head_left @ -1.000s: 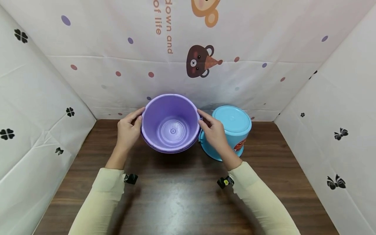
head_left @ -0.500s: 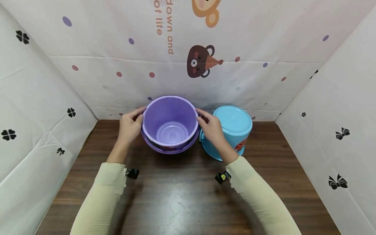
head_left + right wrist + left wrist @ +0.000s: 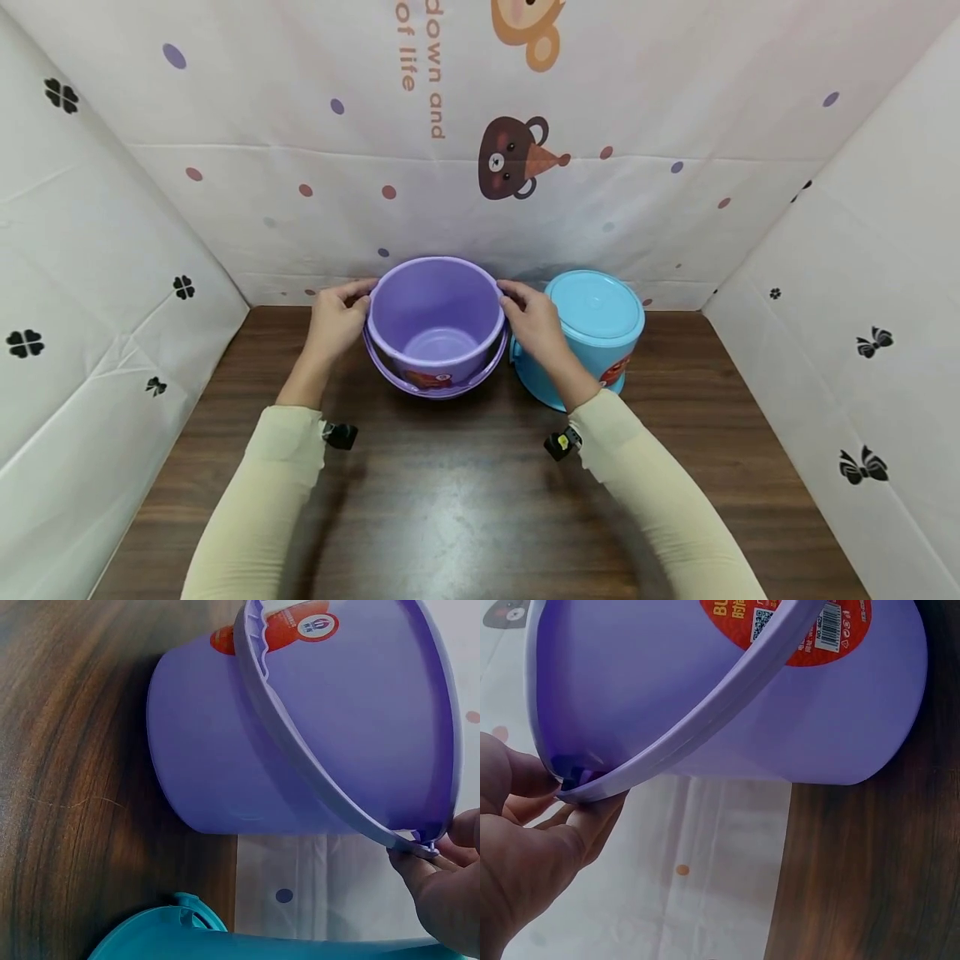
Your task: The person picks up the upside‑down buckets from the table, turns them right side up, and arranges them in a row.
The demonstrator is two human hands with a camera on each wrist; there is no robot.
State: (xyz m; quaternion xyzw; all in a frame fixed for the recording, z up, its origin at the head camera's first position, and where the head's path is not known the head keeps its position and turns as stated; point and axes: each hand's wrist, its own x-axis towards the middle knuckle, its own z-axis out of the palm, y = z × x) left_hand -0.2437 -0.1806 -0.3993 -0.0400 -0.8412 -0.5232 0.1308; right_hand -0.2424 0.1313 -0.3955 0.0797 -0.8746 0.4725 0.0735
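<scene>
Enclosing the area on 3 sides, white cloth [image 3: 675, 92], w/ coloured dots at rear and black clovers & bows on the L and R sides. Below it, brown wood-grain table [image 3: 450, 517], shiny nr. ctr. Purple bucket [image 3: 437, 312]: toward the table's far side, nr. the rear cloth, approx. mid-width, mouth up; whether its base touches the table can't be told. Blue bucket [image 3: 596, 329]: just R of the purple bucket, upside down, i.e. base up, wide rim on the table; R forearm passes in front. Pale yellow sleeves [image 3: 258, 500]: one per forearm. Handle [image 3: 724, 701]: slung across the purple bucket's front, joined at both sides of the rim. L hand [image 3: 333, 321] and R hand [image 3: 536, 321]: at opp. sides of the purple bucket, each pinching its rim at the handle joint btwn thumb & fingers. Bear print [image 3: 506, 158], brown w/ orange hat: sideways on rear cloth. Red label [image 3: 427, 379], w/ barcode: on the purple bucket's wall, partly behind the handle. Black cameras [image 3: 341, 436]: one per wrist.
</scene>
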